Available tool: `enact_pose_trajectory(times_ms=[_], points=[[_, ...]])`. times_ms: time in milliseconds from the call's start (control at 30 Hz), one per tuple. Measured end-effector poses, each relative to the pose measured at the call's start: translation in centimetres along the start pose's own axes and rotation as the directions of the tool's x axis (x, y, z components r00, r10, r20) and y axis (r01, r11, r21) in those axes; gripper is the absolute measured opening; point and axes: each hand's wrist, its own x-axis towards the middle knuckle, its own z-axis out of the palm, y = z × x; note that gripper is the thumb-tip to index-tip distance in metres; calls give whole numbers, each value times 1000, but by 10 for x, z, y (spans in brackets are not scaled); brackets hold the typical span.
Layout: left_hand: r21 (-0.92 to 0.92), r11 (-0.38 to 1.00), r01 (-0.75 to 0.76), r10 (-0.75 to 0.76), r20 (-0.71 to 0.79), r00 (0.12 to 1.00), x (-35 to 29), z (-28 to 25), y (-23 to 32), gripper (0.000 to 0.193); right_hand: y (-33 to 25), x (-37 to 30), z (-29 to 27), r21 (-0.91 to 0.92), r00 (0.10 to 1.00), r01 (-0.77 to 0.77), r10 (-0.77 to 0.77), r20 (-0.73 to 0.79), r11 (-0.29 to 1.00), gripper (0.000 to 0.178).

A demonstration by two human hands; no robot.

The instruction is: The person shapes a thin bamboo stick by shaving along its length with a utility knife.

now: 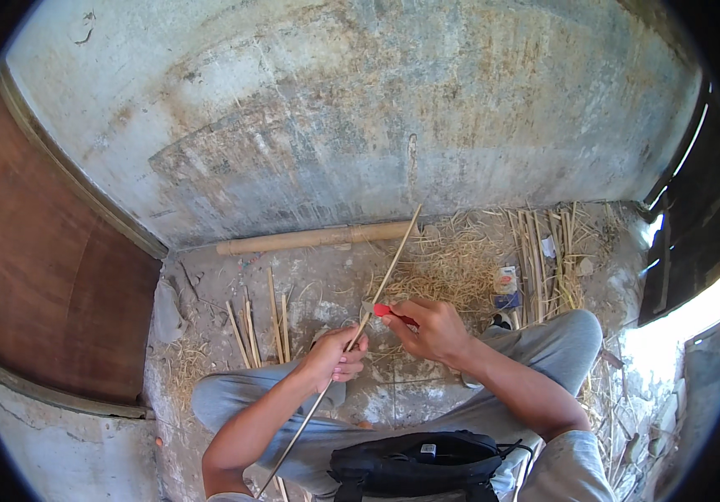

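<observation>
A thin stick [390, 268] runs through the left hand [339, 358], fingers curled around it, its long axis slanting from seven o'clock up to one. At two o'clock from that grip, the right hand [431, 329] clasps a red-handled tool [383, 309], its head appearing to meet the stick.

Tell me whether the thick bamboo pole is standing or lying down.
Lying down: the thick bamboo pole rests lengthwise on the floor, along the foot of the stained wall.
</observation>
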Motion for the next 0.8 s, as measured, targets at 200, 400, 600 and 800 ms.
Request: enact_pose_trajectory(times_ms=[200, 400, 600, 800], points=[[36, 999, -27, 29, -73, 997, -7, 11, -5, 39, 0, 4, 0, -21, 1000, -24, 24, 18, 1000, 17], [99, 991, -86, 95, -95, 991, -9, 17, -3, 38, 1, 5, 3, -34, 998, 6, -9, -65, 999, 16], [149, 984, -103, 123, -134, 983, -15, 24, -2, 37, -1, 9, -3, -72, 999, -11, 9, -36, 997, 15], [185, 982, -44, 64, -106, 992, -19, 25, -13, 37, 49, 20, -17, -102, 969, -192, 171, -180, 976, 17]])
